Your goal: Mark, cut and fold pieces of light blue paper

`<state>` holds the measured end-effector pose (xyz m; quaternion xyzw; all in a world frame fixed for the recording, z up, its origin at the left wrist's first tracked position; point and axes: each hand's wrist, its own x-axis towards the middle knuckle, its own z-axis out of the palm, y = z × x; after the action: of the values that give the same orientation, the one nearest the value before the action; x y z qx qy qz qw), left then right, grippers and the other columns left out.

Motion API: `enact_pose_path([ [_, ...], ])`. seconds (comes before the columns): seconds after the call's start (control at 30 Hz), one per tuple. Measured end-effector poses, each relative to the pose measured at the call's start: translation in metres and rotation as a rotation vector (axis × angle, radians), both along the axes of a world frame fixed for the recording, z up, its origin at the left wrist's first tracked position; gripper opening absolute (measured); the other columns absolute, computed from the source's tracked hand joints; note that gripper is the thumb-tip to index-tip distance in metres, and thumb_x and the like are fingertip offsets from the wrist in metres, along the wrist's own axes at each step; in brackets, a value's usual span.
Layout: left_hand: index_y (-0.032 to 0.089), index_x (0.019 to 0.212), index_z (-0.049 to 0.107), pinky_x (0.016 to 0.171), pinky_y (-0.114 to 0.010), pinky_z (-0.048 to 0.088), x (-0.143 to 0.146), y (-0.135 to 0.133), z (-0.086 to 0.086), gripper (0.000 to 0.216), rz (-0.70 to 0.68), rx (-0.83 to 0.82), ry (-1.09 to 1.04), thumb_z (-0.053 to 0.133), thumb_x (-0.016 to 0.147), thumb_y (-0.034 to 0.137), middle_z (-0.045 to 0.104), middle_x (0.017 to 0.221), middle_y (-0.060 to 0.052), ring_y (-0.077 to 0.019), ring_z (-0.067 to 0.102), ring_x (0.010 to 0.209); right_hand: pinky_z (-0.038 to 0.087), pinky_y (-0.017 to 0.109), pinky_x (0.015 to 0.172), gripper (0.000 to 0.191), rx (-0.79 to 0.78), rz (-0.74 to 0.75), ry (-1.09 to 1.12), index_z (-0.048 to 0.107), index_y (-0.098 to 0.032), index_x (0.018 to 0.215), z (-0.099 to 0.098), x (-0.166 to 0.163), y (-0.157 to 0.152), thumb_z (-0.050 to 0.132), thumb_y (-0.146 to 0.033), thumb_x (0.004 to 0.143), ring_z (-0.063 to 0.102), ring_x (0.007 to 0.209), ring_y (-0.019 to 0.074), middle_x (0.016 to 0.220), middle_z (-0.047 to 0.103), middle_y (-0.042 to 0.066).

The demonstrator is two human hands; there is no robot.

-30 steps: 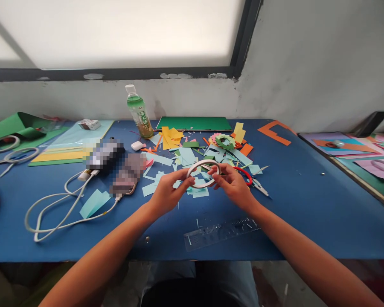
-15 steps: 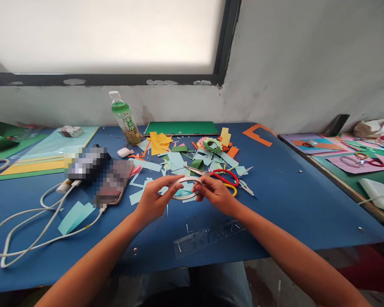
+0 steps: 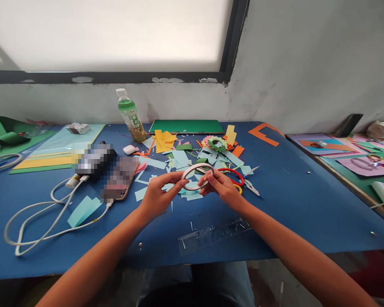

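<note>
Between my two hands is a thin white roll of tape [image 3: 196, 166], held up off the table and tilted so its hole shows. My left hand [image 3: 161, 192] pinches its left side between thumb and fingers. On the opposite side, the thumb and fingers of my right hand [image 3: 224, 187] are closed on the ring. Beyond the roll lie light blue paper scraps [image 3: 181, 158] and a paper ring with a green scalloped edge [image 3: 217, 144]. Scissors with red and yellow handles [image 3: 232, 171] lie partly hidden behind my right hand, beside a pair of compasses [image 3: 253, 188].
A clear ruler [image 3: 211, 236] lies near the front edge of the blue table [image 3: 294, 204]. To the left are a phone [image 3: 123, 177], a power bank [image 3: 99, 160] and looped white cables [image 3: 19, 232]. A green-capped-looking drink bottle [image 3: 132, 117] stands at the back.
The roll of tape has risen slightly and turned, showing more of its ring. My right fingers have shifted on it. The whole view has moved a little to the left.
</note>
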<state>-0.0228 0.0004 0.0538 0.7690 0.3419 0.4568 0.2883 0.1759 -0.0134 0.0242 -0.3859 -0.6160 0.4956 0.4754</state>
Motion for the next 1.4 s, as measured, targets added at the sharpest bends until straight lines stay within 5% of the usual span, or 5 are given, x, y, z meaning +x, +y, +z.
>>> enact_pose_path([
  [0.43,0.015,0.093,0.066,0.057,-0.020,0.047,0.003,-0.003,-0.005,0.015,-0.129,0.219,0.073,0.063,0.079,0.019,0.066,0.073,-0.004,-0.0113,0.060,0.063,0.049,0.027,0.064,0.016,0.287,0.006,-0.239,0.062,-0.021,0.093,0.003,0.002,-0.009,0.060,-0.029,0.080,0.060,0.069,0.0147,0.086,0.066,0.004],
  [0.73,0.015,0.078,0.064,0.059,-0.022,0.047,0.000,-0.009,0.002,0.011,-0.082,0.171,0.044,0.056,0.083,0.021,0.067,0.070,-0.003,-0.0119,0.060,0.062,0.054,0.031,0.065,0.020,0.195,-0.084,-0.095,0.049,-0.021,0.091,0.007,0.001,-0.012,0.043,-0.040,0.090,0.065,0.071,0.0155,0.090,0.063,0.005],
  [1.03,0.015,0.089,0.064,0.066,-0.024,0.049,0.001,-0.007,-0.002,0.012,-0.025,0.138,0.067,0.056,0.083,0.022,0.069,0.079,-0.004,-0.0138,0.063,0.071,0.053,0.030,0.063,0.028,-0.138,0.062,0.133,0.047,-0.021,0.092,0.008,0.001,-0.009,0.050,-0.048,0.084,0.063,0.069,0.0141,0.093,0.057,0.004],
  [1.23,0.014,0.098,0.064,0.058,-0.022,0.045,0.001,-0.007,-0.003,0.019,-0.097,0.147,0.169,0.052,0.085,0.021,0.066,0.073,-0.004,-0.0121,0.057,0.062,0.046,0.027,0.056,0.031,0.175,-0.090,-0.283,0.052,-0.021,0.103,0.009,0.004,-0.015,0.054,-0.044,0.083,0.054,0.056,0.0123,0.071,0.054,-0.001],
  [1.4,0.014,0.094,0.065,0.057,-0.021,0.043,0.001,-0.007,-0.003,0.015,-0.138,0.175,0.161,0.056,0.083,0.020,0.064,0.069,-0.003,-0.0113,0.054,0.060,0.046,0.027,0.056,0.027,0.140,0.002,-0.187,0.054,-0.020,0.089,0.011,0.001,-0.018,0.043,-0.044,0.089,0.057,0.055,0.0126,0.068,0.058,0.001],
])
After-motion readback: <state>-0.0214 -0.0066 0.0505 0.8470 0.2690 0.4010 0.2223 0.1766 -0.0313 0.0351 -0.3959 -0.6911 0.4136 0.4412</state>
